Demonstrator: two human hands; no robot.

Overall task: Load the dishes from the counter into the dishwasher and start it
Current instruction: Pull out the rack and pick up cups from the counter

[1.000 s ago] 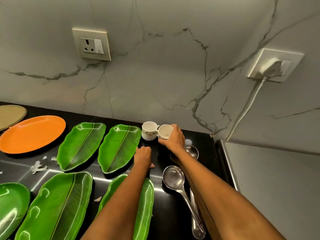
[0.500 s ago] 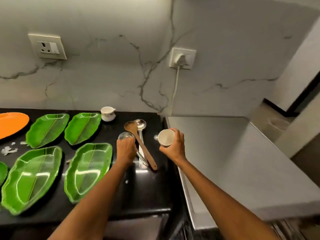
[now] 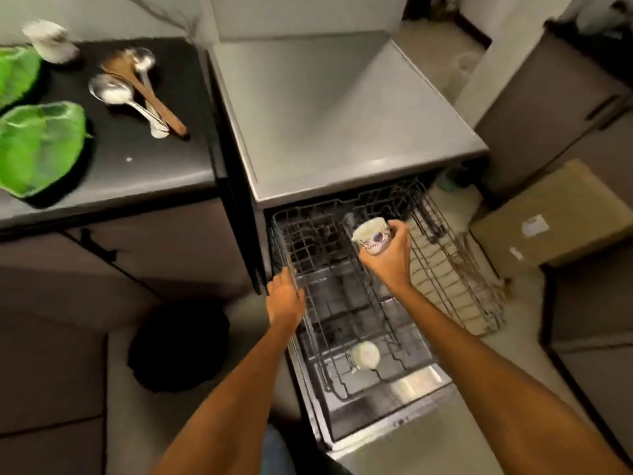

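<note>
While the left hand [image 3: 286, 299] is resting open on the rack [image 3: 342, 303] rim at 9 o'clock, the right hand [image 3: 388, 257] is gripping a cup [image 3: 371, 236] above the rack's 12 o'clock end. Loading is under way; next, the cup probably needs inverting between tines. Dishes are waiting on the surface [image 3: 154, 159].

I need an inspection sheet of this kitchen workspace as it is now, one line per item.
Surface: black counter, left of the dishwasher.
Job's things: patterned cup held over the pulled-out rack; white cup already in the rack; another cup, green leaf plates, metal ladles and wooden spoon on the counter.
Clutter: cardboard box and second wire rack on the floor.
Hands: right hand grips the patterned cup; left hand on the rack's left edge.
Cables: nothing seen.
Surroundings: dark round object on the floor.
</note>
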